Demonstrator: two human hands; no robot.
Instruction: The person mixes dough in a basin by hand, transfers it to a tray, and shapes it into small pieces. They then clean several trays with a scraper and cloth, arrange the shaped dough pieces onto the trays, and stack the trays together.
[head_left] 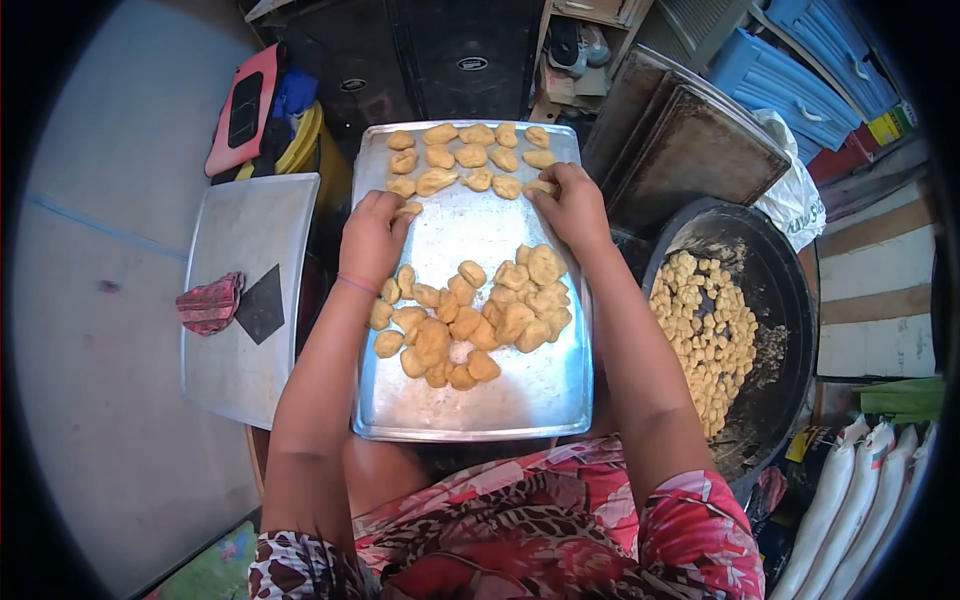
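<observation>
A metal baking tray [470, 425] lies in front of me. Rows of flattened dough pieces [471, 155] cover its far end. Nearer me is a loose heap of dough pieces [515, 320]. At the tray's left edge, my left hand [372, 240] is closed, with finger and thumb on one dough piece [408, 208] at the end of the nearest row. Opposite it, my right hand [572, 212] pinches another dough piece [541, 187] at that row's right end. Both pieces are partly hidden by my fingers and sit at tray level.
On the right stands a black basin [790, 340] holding many small dough lumps [705, 335]. Dark used trays [690, 150] lean behind it. At left a second metal tray [250, 215] carries a patterned cloth [212, 303] and a dark flat square [262, 305]. Filled white bags [840, 500] stand lower right.
</observation>
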